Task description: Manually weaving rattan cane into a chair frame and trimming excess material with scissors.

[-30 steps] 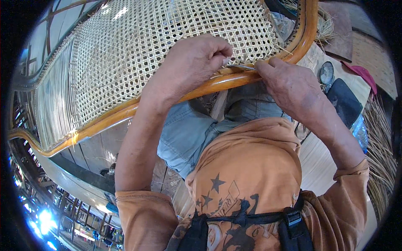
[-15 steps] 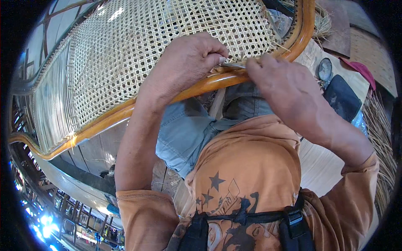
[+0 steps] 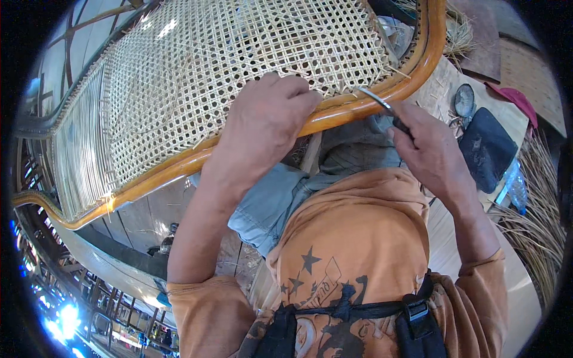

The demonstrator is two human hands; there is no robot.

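A curved wooden frame (image 3: 161,165) with a woven cane panel (image 3: 197,71) lies across my lap. At the panel's near edge, beside the rail, my left hand (image 3: 268,116) rests with its fingers curled and closed; what they grip is hidden beneath them. My right hand (image 3: 427,140) is wrapped round the dark handle of a hand tool with a thin, curved metal blade (image 3: 376,97). The blade's tip reaches over the rail to the cane edge, right of my left hand. Short cane ends (image 3: 399,70) poke out at the panel's right corner.
Parallel unwoven strands (image 3: 83,143) fill the frame's left end. At the right lie a dark flat pad (image 3: 488,146), a small oval dish (image 3: 463,99), a red cloth (image 3: 514,102) and a clear plastic bottle (image 3: 517,188). A bundle of long cane strands (image 3: 537,230) spreads beyond them.
My right hand has drawn back to the right and down, baring the tool's curved blade. My left hand has shifted slightly left and down, its fingers now turned under.
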